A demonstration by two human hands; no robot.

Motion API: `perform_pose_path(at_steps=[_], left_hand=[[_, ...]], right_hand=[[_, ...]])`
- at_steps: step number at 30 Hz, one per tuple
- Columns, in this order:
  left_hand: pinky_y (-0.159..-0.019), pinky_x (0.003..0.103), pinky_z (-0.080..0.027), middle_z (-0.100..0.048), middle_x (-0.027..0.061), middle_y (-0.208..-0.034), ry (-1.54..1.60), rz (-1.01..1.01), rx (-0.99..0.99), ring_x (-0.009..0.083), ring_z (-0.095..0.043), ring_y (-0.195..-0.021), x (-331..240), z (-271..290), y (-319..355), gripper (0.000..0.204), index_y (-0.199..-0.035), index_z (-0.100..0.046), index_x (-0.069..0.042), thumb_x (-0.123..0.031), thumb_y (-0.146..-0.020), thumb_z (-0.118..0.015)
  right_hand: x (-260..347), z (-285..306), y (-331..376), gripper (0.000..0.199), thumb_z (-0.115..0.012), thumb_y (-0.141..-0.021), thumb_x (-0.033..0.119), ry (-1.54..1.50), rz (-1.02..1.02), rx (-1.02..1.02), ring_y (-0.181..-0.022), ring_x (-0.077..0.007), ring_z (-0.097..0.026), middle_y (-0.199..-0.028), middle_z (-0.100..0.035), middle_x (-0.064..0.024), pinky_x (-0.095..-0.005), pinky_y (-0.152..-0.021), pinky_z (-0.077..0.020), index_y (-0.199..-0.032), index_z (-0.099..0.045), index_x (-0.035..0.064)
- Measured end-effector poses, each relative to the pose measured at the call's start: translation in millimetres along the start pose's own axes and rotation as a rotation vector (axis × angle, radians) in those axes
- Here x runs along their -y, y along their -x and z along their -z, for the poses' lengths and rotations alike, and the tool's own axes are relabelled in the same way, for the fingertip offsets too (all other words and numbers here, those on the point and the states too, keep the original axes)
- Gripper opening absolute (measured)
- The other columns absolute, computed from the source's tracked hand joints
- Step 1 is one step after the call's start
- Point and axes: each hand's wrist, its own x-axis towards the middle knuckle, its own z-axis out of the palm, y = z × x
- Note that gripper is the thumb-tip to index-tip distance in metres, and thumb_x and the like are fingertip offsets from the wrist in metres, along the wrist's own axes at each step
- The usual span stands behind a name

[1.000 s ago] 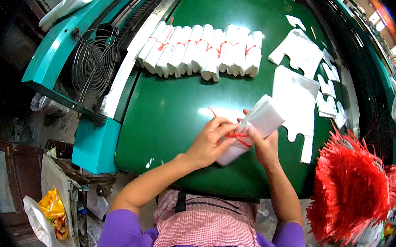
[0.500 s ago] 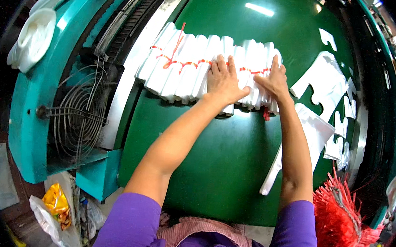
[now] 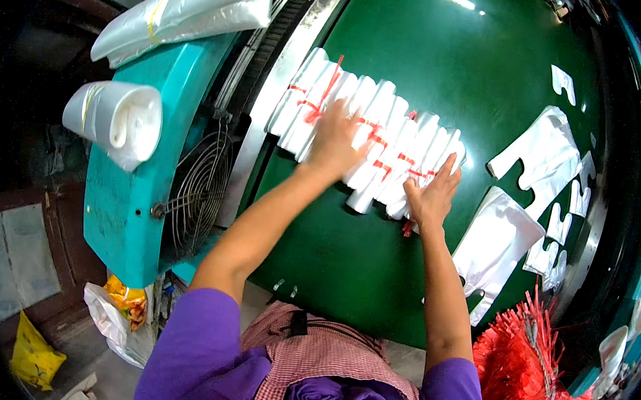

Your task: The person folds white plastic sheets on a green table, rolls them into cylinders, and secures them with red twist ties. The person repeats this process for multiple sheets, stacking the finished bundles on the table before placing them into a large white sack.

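Note:
A row of white plastic bag rolls (image 3: 378, 106), bound with red ties (image 3: 406, 159), slants across the green table (image 3: 345, 271). Over the left half of the row lies my left hand (image 3: 334, 146), somewhat smeared by motion, fingers stretched and thumb apart; it hides part of the rolls. My right hand (image 3: 433, 198) is spread against the near right end of the row, thumb toward the rolls and fingertips pointing away from me. Neither hand is closed around a roll. One longer red tie end (image 3: 331, 79) sticks up near the left end.
White cut bags (image 3: 501, 227) and smaller white cut-outs (image 3: 563, 82) lie along the table's right. A red bundle of strips (image 3: 515, 369) stands at the near right corner. On the left, two clear plastic rolls (image 3: 188, 13) rest by a teal machine frame (image 3: 125, 206) with a wire guard (image 3: 200, 193).
The row has gone from nearly straight to slanted and uneven, its right end nearer me. My left hand has shifted left along the rolls. The view has turned and shifted left.

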Motion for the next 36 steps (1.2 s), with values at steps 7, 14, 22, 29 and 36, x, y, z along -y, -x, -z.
perform_pose_path(at_steps=[7, 14, 22, 29, 36], left_hand=[[-0.098, 0.044, -0.035, -0.050, 0.0241, -0.121, -0.269, 0.263, 0.028, 0.0358, -0.044, -0.115, 20, 21, -40, 0.093, -0.133, -0.040, 0.003, -0.053, -0.066, -0.072], [-0.090, 0.042, -0.040, -0.058, 0.0203, -0.106, -0.236, 0.227, 0.108, 0.0332, -0.051, -0.102, 7, 9, -14, 0.085, -0.128, -0.048, 0.001, -0.054, -0.067, -0.070], [-0.097, 0.044, -0.039, -0.048, 0.0175, -0.121, 0.639, 0.657, 0.274, 0.0345, -0.050, -0.109, -11, 53, 221, 0.108, -0.142, -0.027, 0.003, -0.045, -0.063, -0.081], [-0.089, 0.047, -0.047, -0.035, 0.0234, -0.133, 0.280, 0.773, 0.458, 0.0415, -0.051, -0.112, -29, 44, 280, 0.128, -0.148, -0.003, -0.011, -0.056, -0.057, -0.081], [-0.081, 0.049, -0.050, -0.036, 0.0285, -0.131, 0.387, 0.801, 0.245, 0.0442, -0.055, -0.105, -55, 20, 283, 0.128, -0.147, -0.003, -0.010, -0.056, -0.057, -0.081]], right_hand=[[6, 3, 4, 0.102, -0.071, -0.066, 0.029, 0.019, -0.024, -0.021, -0.121, -0.0466, -0.038, -0.141, -0.025, -0.0272, -0.0508, -0.094, -0.0429, -0.147, -0.015, 0.0076], [2, 15, 10, 0.099, -0.071, -0.067, 0.025, -0.013, 0.014, 0.032, -0.127, -0.0435, -0.034, -0.141, -0.027, -0.0260, -0.0473, -0.100, -0.0387, -0.147, -0.016, 0.0070], [-63, 85, 163, 0.109, -0.080, -0.063, 0.023, -0.198, -0.064, 0.241, -0.132, -0.0375, -0.032, -0.144, -0.027, -0.0265, -0.0399, -0.109, -0.0278, -0.144, -0.013, -0.0063], [-59, 85, 190, 0.096, -0.079, -0.061, 0.023, -0.158, 0.025, 0.474, -0.116, -0.0367, -0.046, -0.125, -0.045, -0.0246, -0.0410, -0.100, -0.0367, -0.138, -0.027, -0.0047], [-28, 51, 198, 0.095, -0.077, -0.063, 0.024, -0.083, 0.139, 0.492, -0.111, -0.0396, -0.050, -0.121, -0.047, -0.0229, -0.0443, -0.093, -0.0428, -0.140, -0.026, -0.0007]])
